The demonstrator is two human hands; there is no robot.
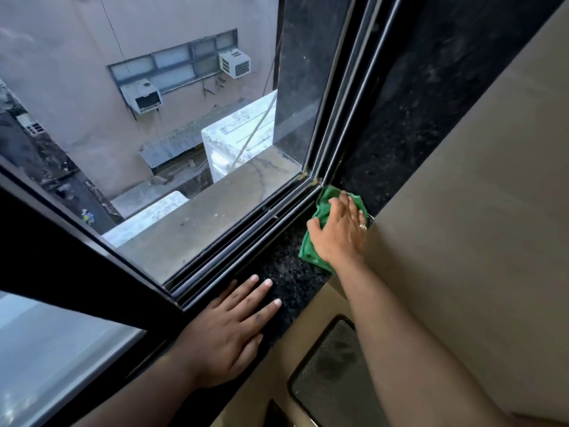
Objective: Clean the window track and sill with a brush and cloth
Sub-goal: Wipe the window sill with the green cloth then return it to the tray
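Observation:
A green cloth (311,251) lies on the dark speckled stone sill (286,272), pushed into the corner where sill and black side jamb meet. My right hand (340,231) presses flat on the cloth, fingers spread toward the corner, a ring on one finger. My left hand (229,325) rests flat on the sill nearer to me, fingers apart, beside the black window track (246,238). The track's parallel rails run from lower left up to the corner. No brush is in view.
The sliding window is open; its dark frame (77,266) crosses the lower left. Outside are a concrete ledge (215,211), air-conditioner units and a deep drop to the street. A beige wall (477,211) stands right, and a dark rounded panel (326,374) sits below the sill.

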